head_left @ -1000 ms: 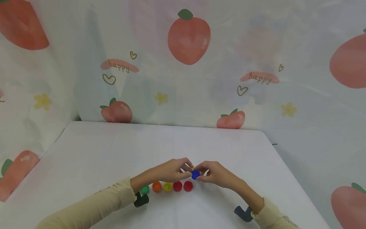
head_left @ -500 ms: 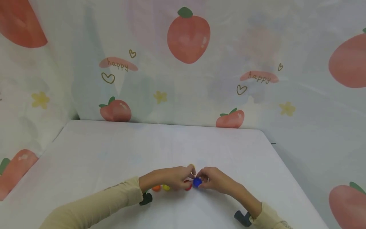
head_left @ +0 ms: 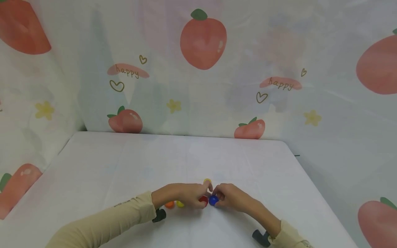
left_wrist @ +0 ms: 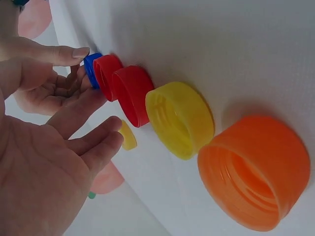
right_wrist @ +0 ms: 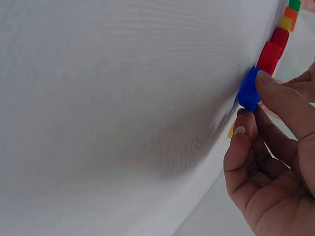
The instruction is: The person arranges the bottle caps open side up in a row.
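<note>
My right hand (head_left: 232, 197) pinches a blue bottle cap (head_left: 213, 200) between thumb and fingers, close to the white table. The cap stands at the right end of a row of bottle caps, right beside a red cap (left_wrist: 108, 73). My left hand (head_left: 190, 194) reaches over the row, its fingers extended, a fingertip right at that end red cap. Further along the row are a second red cap (left_wrist: 134, 96), a yellow cap (left_wrist: 183, 120) and an orange cap (left_wrist: 261, 172), open sides up. A green cap (right_wrist: 295, 4) shows at the far end in the right wrist view.
Another yellow cap (head_left: 207, 180) lies apart, behind the hands. The white table (head_left: 155, 155) extends to a backdrop (head_left: 217, 103) printed with peaches. Dark wrist cameras (head_left: 159, 215) hang below both sleeves.
The blue cap came down from between both hands to the right end of the row. My left hand lowered over the row, hiding several caps, and the separate yellow cap came into view.
</note>
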The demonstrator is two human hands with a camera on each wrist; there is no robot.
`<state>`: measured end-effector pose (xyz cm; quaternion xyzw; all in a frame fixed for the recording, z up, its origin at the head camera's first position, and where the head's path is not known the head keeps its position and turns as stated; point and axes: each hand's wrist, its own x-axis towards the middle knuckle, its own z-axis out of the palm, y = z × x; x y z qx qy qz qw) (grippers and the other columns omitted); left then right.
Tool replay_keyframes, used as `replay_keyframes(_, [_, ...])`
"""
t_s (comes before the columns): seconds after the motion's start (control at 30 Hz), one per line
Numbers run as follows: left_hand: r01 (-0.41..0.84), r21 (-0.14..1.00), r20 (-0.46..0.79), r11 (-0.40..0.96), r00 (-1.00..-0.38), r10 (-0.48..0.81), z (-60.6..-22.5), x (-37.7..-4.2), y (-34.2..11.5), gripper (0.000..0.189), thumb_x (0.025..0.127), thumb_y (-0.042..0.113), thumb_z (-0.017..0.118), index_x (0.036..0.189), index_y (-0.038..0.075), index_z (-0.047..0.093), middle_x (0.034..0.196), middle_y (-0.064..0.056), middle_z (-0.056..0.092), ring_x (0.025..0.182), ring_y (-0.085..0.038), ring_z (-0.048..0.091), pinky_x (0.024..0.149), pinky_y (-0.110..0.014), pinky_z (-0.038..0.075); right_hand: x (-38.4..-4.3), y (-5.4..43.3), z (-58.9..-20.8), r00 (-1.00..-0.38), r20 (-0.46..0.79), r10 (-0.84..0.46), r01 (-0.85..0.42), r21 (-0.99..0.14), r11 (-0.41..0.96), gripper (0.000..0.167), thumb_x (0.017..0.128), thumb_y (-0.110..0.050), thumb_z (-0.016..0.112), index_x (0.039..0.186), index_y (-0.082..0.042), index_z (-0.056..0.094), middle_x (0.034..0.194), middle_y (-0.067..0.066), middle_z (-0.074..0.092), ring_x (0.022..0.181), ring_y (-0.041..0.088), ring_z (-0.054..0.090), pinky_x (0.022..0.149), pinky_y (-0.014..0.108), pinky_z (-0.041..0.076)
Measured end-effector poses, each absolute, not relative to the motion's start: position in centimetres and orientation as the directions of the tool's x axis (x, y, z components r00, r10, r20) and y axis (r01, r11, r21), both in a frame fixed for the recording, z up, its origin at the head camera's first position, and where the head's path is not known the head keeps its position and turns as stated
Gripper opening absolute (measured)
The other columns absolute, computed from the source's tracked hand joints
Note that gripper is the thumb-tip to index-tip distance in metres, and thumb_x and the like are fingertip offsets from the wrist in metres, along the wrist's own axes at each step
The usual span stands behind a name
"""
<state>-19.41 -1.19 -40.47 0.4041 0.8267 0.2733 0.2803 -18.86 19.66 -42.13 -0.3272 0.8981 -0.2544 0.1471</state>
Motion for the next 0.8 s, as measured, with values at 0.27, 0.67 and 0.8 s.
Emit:
replay_keyframes(0.27, [0.545, 0.64, -0.182, 0.541, -0.577, 0.796, -41.0, -20.0, -1.7, 0.038, 0.092, 0.017, 0.059, 0.123, 0.009, 0.038, 0.128, -0.006, 0.057, 0.097, -0.01, 0.06, 0.081, -0.018, 0.046, -18.8, 19.7, -41.9, -0.737, -0.111, -0.666, -0.52, -0.536, 0.665, 0.032, 0.077, -0.012, 0.078, 0.104, -0.002, 0.064, 0.08, -0.004, 0.056, 0.073, 0.012, 0.052, 0.066, 0.022, 0.047])
replay_keyframes(0.67, [0.483, 0.472, -0.066, 0.737, -0.814, 0.577, -40.9, -23.2, -1.7, 0.036, 0.084, 0.022, 0.073, 0.115, 0.009, 0.062, 0.109, -0.006, 0.065, 0.099, -0.019, 0.06, 0.082, -0.03, 0.05, -21.9, 19.3, -41.4, -0.799, -0.007, -0.602, -0.514, -0.511, 0.689, 0.027, 0.083, -0.013, 0.072, 0.106, 0.0, 0.063, 0.079, -0.005, 0.057, 0.071, 0.009, 0.054, 0.066, 0.022, 0.05])
replay_keyframes(0.8, [0.445, 0.457, -0.133, 0.77, -0.822, 0.554, -41.6, -24.1, -1.2, 0.03, 0.081, 0.021, 0.075, 0.107, 0.009, 0.068, 0.09, 0.0, 0.064, 0.081, -0.012, 0.059, 0.07, -0.024, 0.048, -23.1, 18.3, -41.9, -0.829, -0.041, -0.558, -0.462, -0.512, 0.724, 0.028, 0.079, -0.008, 0.075, 0.104, 0.0, 0.064, 0.078, -0.002, 0.059, 0.072, 0.012, 0.054, 0.068, 0.024, 0.05])
